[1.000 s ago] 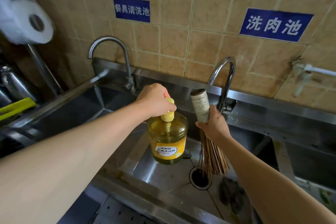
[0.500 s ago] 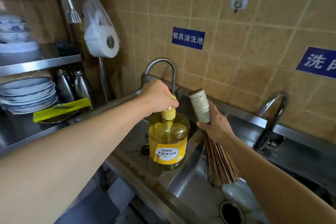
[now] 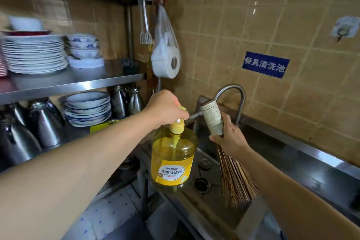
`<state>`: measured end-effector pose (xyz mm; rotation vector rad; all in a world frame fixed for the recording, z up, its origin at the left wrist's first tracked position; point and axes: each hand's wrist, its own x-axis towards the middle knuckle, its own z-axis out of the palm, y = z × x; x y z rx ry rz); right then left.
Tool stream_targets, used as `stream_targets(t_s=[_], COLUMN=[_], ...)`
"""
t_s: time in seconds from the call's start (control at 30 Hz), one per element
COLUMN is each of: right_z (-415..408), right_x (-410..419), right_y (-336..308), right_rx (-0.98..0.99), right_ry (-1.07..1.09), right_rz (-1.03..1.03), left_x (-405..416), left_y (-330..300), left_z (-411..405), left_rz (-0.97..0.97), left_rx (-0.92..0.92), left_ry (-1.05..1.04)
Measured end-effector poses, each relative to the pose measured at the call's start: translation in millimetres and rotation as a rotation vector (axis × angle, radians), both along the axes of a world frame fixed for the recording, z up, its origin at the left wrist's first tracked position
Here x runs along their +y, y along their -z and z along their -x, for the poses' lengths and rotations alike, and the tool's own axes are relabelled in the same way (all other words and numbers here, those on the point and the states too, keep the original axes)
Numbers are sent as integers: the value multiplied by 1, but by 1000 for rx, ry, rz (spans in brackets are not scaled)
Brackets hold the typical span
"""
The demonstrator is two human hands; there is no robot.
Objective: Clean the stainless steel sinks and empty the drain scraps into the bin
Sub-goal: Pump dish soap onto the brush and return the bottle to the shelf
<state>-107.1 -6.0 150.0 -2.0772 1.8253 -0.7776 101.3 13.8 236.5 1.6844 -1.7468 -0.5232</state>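
My left hand [image 3: 165, 106] grips the yellow pump top of a large bottle of yellow dish soap [image 3: 173, 159] and carries it in the air above the left edge of the stainless steel sink [image 3: 206, 208]. My right hand [image 3: 229, 136] holds a bamboo whisk brush [image 3: 234, 177] by its string-wrapped handle, bristles hanging down into the basin. A round drain [image 3: 201, 184] shows in the basin floor between bottle and brush. A curved tap [image 3: 231, 94] rises behind the brush handle.
Steel shelves [image 3: 78, 84] at left carry stacks of plates [image 3: 34, 52], bowls [image 3: 83, 48] and steel jugs [image 3: 23, 132]. A bagged paper roll [image 3: 166, 60] and tongs [image 3: 145, 25] hang by the shelf post. A tiled wall with a blue sign [image 3: 265, 65] stands behind the sink.
The view has swung left and up, from the middle basin to the left basin and the shelves. My left hand has carried the soap bottle leftward with it; my right hand keeps the brush alongside.
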Motion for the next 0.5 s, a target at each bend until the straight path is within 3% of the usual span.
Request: stream_targets(t_s=[0.5], right_z=[-184], right_x=[-94], right_y=[-24], right_rx=[27], right_ry=[-93], right_rz=[73], left_x=[-70], left_y=[-7], left_z=[-183], left_rz=[19], left_rx=[-12], left_ry=[-98])
